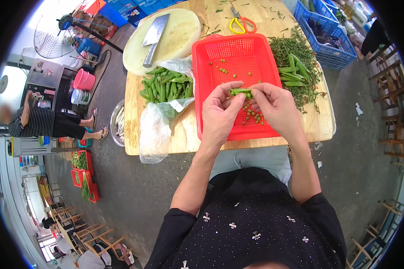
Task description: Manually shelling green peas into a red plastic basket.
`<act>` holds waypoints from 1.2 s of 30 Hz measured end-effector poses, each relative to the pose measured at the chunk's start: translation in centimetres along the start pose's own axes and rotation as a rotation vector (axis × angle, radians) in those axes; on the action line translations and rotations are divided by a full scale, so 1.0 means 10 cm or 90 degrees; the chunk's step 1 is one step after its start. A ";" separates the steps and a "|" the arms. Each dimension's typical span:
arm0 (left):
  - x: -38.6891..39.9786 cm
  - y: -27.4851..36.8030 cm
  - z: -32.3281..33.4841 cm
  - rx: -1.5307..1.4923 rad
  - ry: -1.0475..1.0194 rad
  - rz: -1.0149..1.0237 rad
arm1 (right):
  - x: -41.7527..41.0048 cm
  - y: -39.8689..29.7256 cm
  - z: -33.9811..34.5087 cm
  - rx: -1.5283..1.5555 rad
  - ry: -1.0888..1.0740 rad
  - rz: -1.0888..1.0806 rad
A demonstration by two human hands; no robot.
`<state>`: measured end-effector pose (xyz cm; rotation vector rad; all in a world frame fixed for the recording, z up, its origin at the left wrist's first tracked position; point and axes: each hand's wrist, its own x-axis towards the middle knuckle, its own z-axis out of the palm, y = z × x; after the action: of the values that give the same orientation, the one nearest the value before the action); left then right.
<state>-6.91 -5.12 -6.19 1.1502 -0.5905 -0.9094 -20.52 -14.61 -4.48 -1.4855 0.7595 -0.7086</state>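
Between the fingertips of my left hand (222, 109) and my right hand (276, 107) is a split green pea pod (240, 91), with peas showing inside. Both hands are above a red perforated plastic basket (237, 132), where loose green peas (254, 116) lie scattered. Left of the basket, a clear plastic bag (155, 132) lies partly around a heap of full pea pods (166, 85). On the right, empty-looking pods (294, 72) rest on a pile of thin green stems (289, 47).
A cleaver (155, 30) lies on a round cutting board (181, 33); scissors (243, 24) lie beyond the basket on the wooden table (181, 138). Blue crates (336, 50) stand at the right. A metal bowl (113, 126) is left of the table. Another person (37, 121) stands farther left.
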 end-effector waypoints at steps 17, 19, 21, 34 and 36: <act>0.03 0.01 0.00 0.080 -0.045 -0.029 | -0.03 -0.27 -0.11 -0.368 -0.018 -0.280; 0.04 -0.03 0.00 0.084 -0.030 -0.028 | -0.03 -0.25 -0.08 -0.384 -0.018 -0.289; 0.06 -0.06 -0.02 0.084 -0.001 -0.013 | -0.03 -0.25 -0.04 -0.398 -0.021 -0.298; 0.02 0.02 -0.04 0.091 -0.057 -0.016 | 0.00 -0.26 -0.09 -0.382 -0.027 -0.328; 0.03 0.00 -0.05 0.099 -0.054 -0.022 | -0.01 -0.28 -0.11 -0.382 -0.043 -0.327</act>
<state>-6.36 -5.18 -6.33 1.2695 -0.7221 -0.9586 -21.28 -15.13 -1.67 -2.2877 0.5609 -0.8455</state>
